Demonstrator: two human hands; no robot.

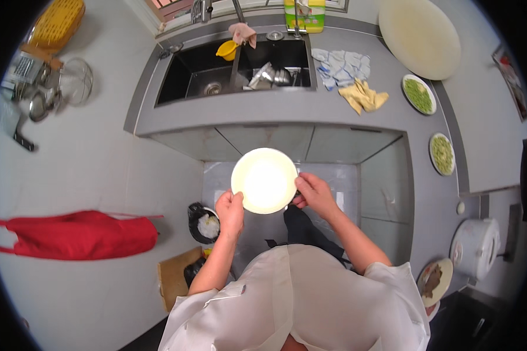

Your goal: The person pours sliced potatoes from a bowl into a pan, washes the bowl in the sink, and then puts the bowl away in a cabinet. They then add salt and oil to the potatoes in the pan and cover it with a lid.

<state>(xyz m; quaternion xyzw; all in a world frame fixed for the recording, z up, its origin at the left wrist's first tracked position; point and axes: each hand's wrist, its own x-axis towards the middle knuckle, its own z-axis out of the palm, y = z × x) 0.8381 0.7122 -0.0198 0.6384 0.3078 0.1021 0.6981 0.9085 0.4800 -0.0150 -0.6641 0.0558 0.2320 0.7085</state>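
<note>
Both hands hold a round white pot or bowl (pixel 264 180) in front of my body, above the floor; its inside is washed out by glare, so its content cannot be told. My left hand (pixel 231 212) grips the left rim, thumb on top. At the right rim, my right hand (pixel 312 195) has its thumb over the edge and its fingers beneath, around what may be a dark handle. Beyond it lies the black double sink (pixel 193 70), with metal dishes (pixel 272 76) in the right basin and a yellow strainer (pixel 227 50) at the divider.
On the counter lie a checked cloth (pixel 343 66), a yellow cloth (pixel 363 96) and two plates of chopped green food (pixel 418 94), (pixel 442 153). A white rice cooker (pixel 475 248) stands at right. Low at left are a lined bin (pixel 204 223) and a cardboard box (pixel 175 274). A red apron (pixel 83 235) hangs on the wall.
</note>
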